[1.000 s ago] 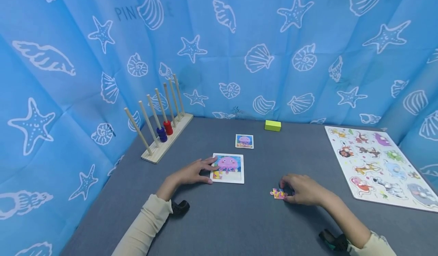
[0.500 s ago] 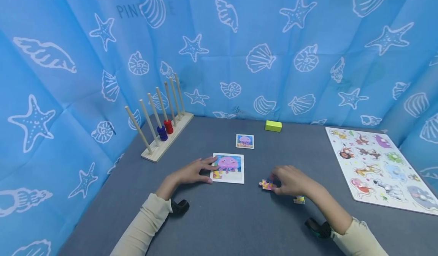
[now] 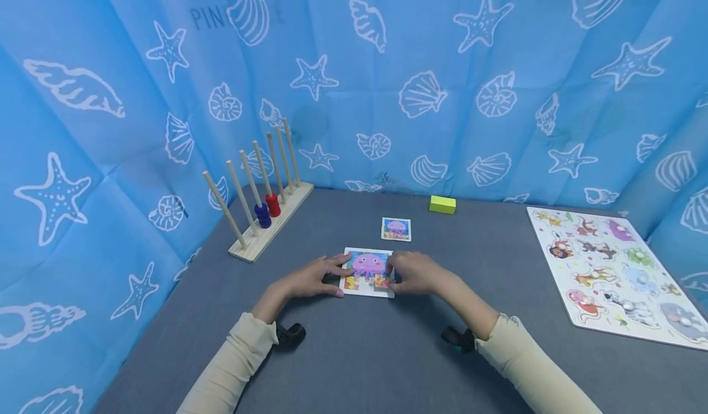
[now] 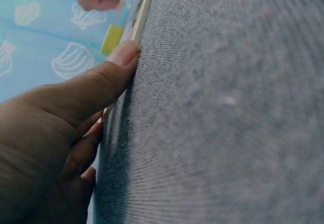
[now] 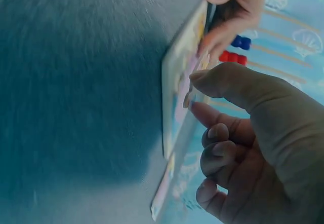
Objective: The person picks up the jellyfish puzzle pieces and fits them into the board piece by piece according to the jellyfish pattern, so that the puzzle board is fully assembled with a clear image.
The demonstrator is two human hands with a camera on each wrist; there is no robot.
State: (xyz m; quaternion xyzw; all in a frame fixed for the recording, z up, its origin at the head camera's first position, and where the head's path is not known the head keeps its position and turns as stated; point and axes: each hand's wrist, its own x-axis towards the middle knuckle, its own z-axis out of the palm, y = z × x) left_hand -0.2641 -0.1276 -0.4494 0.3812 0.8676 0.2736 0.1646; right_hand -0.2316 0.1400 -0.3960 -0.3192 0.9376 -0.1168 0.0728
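A jigsaw board [image 3: 367, 291] with a white frame and a pink jellyfish picture lies on the table. My left hand [image 3: 312, 277] rests at its left side, fingertips over the picture and thumb against the near left corner; in the left wrist view the thumb [image 4: 121, 57] lies along the frame's edge. Between thumb and index finger, my right hand [image 3: 417, 273] pinches a pink and yellow jigsaw piece [image 3: 381, 281]. The piece is over the board's lower right part, and in the right wrist view it is tilted above the picture. My other right fingers [image 5: 223, 155] are curled in.
Behind the board lies a small jellyfish picture card [image 3: 395, 229]. A yellow-green block [image 3: 442, 204] sits farther back. At the left stands a wooden peg rack [image 3: 271, 223] with blue and red beads, and at the right lies an animal knob puzzle [image 3: 619, 273]. A blue curtain [image 3: 354, 125] surrounds the table.
My right hand has carried the jigsaw piece left across the table to the board. Another loose piece, seen half a second ago, is now hidden by the right arm. My left hand has stayed put.
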